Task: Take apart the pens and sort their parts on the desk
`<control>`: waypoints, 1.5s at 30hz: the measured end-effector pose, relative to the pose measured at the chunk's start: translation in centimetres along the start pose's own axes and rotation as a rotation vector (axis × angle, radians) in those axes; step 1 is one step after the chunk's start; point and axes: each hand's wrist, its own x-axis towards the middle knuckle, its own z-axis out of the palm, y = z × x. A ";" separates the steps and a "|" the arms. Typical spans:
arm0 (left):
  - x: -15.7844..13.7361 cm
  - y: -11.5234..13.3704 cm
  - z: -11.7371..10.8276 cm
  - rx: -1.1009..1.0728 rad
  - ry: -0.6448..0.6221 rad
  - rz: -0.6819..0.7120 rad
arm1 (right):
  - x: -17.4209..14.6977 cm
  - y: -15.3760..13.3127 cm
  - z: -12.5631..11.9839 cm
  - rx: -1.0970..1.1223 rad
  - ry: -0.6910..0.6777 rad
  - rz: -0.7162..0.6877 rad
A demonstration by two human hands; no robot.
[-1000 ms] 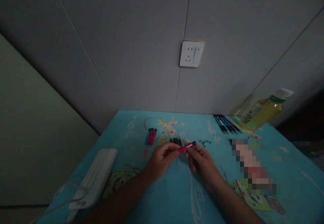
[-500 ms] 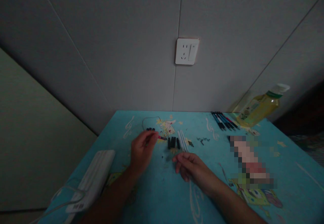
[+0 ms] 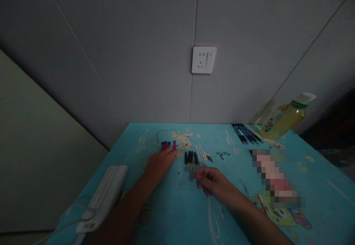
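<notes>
My left hand (image 3: 162, 160) reaches forward over the table, fingers pressed together at the near end of a short red-and-black pen barrel (image 3: 174, 144). Just left of it lie several similar red-and-black pen barrels (image 3: 166, 145), partly hidden by my fingers. My right hand (image 3: 210, 180) rests closer to me with fingers curled, thumb and index finger together; what it holds, if anything, is hidden. Just beyond it lie thin silvery refills (image 3: 200, 154). Short black pen pieces (image 3: 190, 157) stand in a row between the two hands.
Small dark bits (image 3: 222, 154) lie right of the refills. Several pens (image 3: 245, 133) and a bottle of yellow liquid (image 3: 284, 121) are at the back right, with a pixelated item (image 3: 274, 176) nearer. A white power strip (image 3: 105, 195) with a cable lies left. Behind is a wall socket (image 3: 203, 60).
My left hand has turned palm down and laid the red-and-black pen barrel beside the others at the left. My right hand has barely moved, its fingers curling a little more.
</notes>
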 end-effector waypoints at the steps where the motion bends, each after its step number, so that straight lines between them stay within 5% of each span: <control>1: 0.0 0.0 -0.2 0.019 -0.033 0.018 | 0.0 0.0 -0.1 -0.010 0.004 0.000; 5: -0.2 -0.2 -0.8 0.062 -0.115 0.058 | 0.1 0.2 -0.2 -0.037 0.019 -0.010; 12: -0.1 -0.3 -1.1 0.042 0.080 0.100 | -0.2 -0.4 -0.8 -0.120 0.053 -0.032; 14: 0.0 -0.7 -0.6 0.045 0.097 0.100 | -0.3 -0.7 -2.2 -0.261 0.205 -0.104; 17: 0.2 -1.8 0.4 0.046 0.098 0.098 | -0.3 -1.0 -5.9 -0.699 0.659 -0.206; 19: 0.4 -2.5 1.1 0.050 0.103 0.103 | -0.1 -1.1 -8.9 -1.040 0.910 -0.147; 21: 0.5 -3.1 1.8 0.059 0.120 0.106 | 0.3 -1.1 -11.7 -1.307 0.999 0.025; 24: 0.6 -3.7 2.4 0.072 0.145 0.106 | 1.4 -1.2 -14.7 -1.502 1.012 0.310; 29: 0.7 -3.7 2.6 0.074 0.156 0.077 | 3.5 -0.9 -17.0 -1.516 0.998 0.442; 45: 0.3 -0.3 1.2 -0.027 0.181 0.150 | 4.4 -0.4 -18.1 -1.425 1.013 0.464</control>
